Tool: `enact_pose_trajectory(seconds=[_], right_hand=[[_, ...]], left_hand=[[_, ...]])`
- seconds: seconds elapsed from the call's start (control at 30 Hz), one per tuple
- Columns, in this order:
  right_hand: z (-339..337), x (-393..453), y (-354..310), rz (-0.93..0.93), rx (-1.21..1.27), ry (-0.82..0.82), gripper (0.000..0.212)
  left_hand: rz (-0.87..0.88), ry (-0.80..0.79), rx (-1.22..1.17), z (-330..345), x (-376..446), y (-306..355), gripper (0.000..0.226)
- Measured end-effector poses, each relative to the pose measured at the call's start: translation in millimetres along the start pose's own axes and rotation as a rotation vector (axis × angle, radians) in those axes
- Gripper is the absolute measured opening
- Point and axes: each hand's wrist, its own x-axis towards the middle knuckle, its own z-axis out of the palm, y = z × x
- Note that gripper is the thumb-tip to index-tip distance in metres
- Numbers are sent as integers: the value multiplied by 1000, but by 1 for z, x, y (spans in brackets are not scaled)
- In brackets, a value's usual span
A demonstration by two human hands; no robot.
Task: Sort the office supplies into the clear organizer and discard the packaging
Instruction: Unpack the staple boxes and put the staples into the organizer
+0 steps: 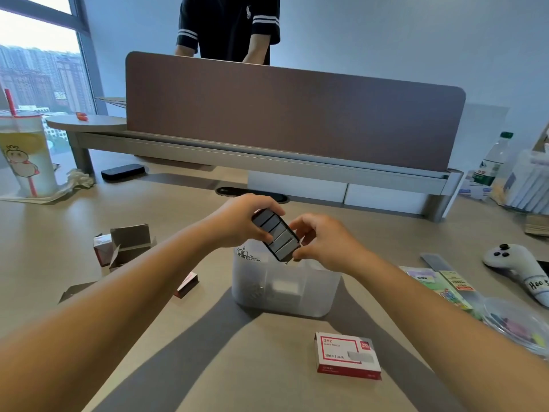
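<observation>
Fingers (261, 233) of the left hand (242, 223) gripped the upper end of a small open tray of grey staple strips (275, 234), while the right hand (319, 240) pinched its lower end, both closed on it. The tray hung tilted at the centre of the frame, its lower end just above the rim of the translucent plastic organizer (285, 288), which stood on the light wooden counter (184, 203). Paper clips (248, 253) showed in the organizer's left compartment. A closed red-and-white staple box (346, 355) lay near the organizer, lower right of centre. Opened cardboard packaging (126, 243) sat at centre left, with a small red-edged box sleeve (187, 285) between it and the organizer. Packs of sticky notes (436, 285) lay at the right edge, beside a white game controller (518, 270). A plastic drink cup with a red straw (25, 153) stood at upper left.
</observation>
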Motion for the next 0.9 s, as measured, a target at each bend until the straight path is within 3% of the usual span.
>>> enact_pose_trajectory(seconds=[0.2,0.4,0.9], right_hand=[[-3,2,2,27,77,6,28],[-3,3,3,52,78,-26,41],[-4,6,8,14,128,46,22]], left_hand=[[-2,-10,-21,2,6,1,61],[-14,-20,-89,6,8,3,72],[30,-10,-93,4,10,4,66]])
